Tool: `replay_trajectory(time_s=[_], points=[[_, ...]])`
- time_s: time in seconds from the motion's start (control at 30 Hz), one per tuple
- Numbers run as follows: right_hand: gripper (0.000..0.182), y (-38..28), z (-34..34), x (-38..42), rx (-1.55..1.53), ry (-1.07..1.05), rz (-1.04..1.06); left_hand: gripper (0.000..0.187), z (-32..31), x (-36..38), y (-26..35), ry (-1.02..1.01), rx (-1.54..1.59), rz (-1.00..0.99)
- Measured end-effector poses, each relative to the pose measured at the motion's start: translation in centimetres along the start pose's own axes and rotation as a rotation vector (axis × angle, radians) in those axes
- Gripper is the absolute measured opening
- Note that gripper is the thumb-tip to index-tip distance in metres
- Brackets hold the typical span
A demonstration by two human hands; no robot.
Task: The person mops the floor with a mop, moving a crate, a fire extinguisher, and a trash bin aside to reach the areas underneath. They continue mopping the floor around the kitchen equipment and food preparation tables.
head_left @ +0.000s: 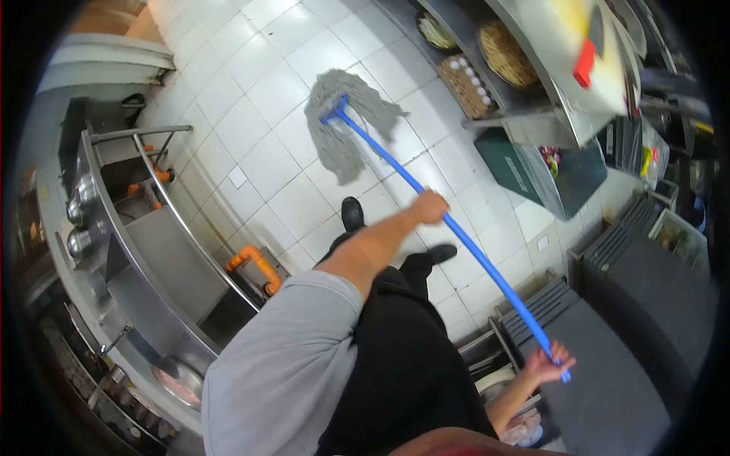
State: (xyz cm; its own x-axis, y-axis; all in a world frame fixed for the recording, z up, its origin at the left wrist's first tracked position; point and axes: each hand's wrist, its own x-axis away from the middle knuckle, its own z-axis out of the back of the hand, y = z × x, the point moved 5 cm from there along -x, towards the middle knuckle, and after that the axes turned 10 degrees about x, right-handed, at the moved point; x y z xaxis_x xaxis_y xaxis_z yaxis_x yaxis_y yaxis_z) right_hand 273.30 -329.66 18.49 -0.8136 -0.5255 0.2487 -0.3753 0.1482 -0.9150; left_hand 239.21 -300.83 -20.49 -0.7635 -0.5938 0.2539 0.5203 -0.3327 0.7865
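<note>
A mop with a long blue handle [487, 262] slants across the view, and its grey string head [334, 156] is spread on the white tiled floor [243, 99]. My left hand [430, 207] is wrapped round the middle of the handle, with the arm stretched forward. Near the top end of the handle, my right hand [549, 365] grips it, its fingers partly spread. Both black shoes [352, 214] stand on the tiles behind the mop head.
To the left runs a steel counter [125, 258] with a rail and an orange pipe [255, 262]. At right, a steel shelf holds a tray of eggs [465, 85] and a bowl of noodles [506, 57]. A dark green bin [506, 167] and grey lidded containers [601, 365] stand below.
</note>
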Motion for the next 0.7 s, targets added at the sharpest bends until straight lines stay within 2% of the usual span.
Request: replay_trajectory(time_s=[0.03, 0.07, 0.1, 0.13, 0.17, 0.23, 0.27, 0.3, 0.37, 0.4, 0.47, 0.53, 0.63, 0.7], points=[[0.049, 4.6, -5.5, 0.4, 0.039, 0.053, -0.045, 0.019, 4.8, 0.7, -5.1, 0.000, -0.127, 0.101], [0.048, 9.1, -11.0, 1.1, 0.080, 0.106, -0.088, 0.022, 9.0, 2.0, -10.9, 0.121, -0.209, 0.187], [0.047, 14.0, -15.6, 1.7, 0.083, 0.068, -0.201, 0.029, 13.2, 3.8, -17.1, 0.245, -0.123, 0.272], [0.042, 19.0, -19.2, 2.0, 0.145, -0.068, -0.214, 0.037, 19.2, 6.7, -19.6, 0.238, -0.178, 0.524], [0.042, 22.4, -27.2, 6.0, 0.269, -0.129, -0.342, 0.044, 23.1, 9.2, -23.3, 0.357, -0.217, 0.605], [0.040, 31.2, -36.1, 10.5, 0.316, -0.593, -0.384, 0.043, 32.4, 15.2, -22.3, 0.387, -0.164, 0.801], [0.035, 34.3, -40.5, 13.8, 0.363, -0.701, -0.370, 0.045, 34.3, 17.4, -24.1, 0.494, -0.178, 0.821], [0.039, 36.6, -44.5, 17.1, 0.376, -0.799, -0.448, 0.050, 36.0, 20.1, -24.7, 0.596, -0.131, 0.831], [0.053, 42.1, -48.2, 21.3, 0.475, -0.944, -0.488, 0.053, 38.4, 25.5, -22.8, 0.717, -0.045, 0.834], [0.056, 42.5, -49.4, 23.8, 0.534, -0.978, -0.462, 0.056, 38.3, 27.4, -23.2, 0.721, -0.051, 0.842], [0.058, 43.5, -46.9, 26.8, 0.510, -0.943, -0.506, 0.061, 36.3, 30.2, -23.7, 0.718, -0.053, 0.855], [0.058, 43.4, -41.9, 27.8, 0.490, -0.886, -0.560, 0.065, 32.6, 30.9, -20.8, 0.603, -0.104, 0.865], [0.051, 39.2, -29.8, 25.3, 0.465, -0.821, -0.542, 0.080, 24.5, 30.8, -14.9, 0.456, -0.074, 0.849], [0.047, 33.7, -21.0, 23.7, 0.480, -0.785, -0.506, 0.085, 19.0, 30.5, -11.1, 0.434, -0.038, 0.836]])
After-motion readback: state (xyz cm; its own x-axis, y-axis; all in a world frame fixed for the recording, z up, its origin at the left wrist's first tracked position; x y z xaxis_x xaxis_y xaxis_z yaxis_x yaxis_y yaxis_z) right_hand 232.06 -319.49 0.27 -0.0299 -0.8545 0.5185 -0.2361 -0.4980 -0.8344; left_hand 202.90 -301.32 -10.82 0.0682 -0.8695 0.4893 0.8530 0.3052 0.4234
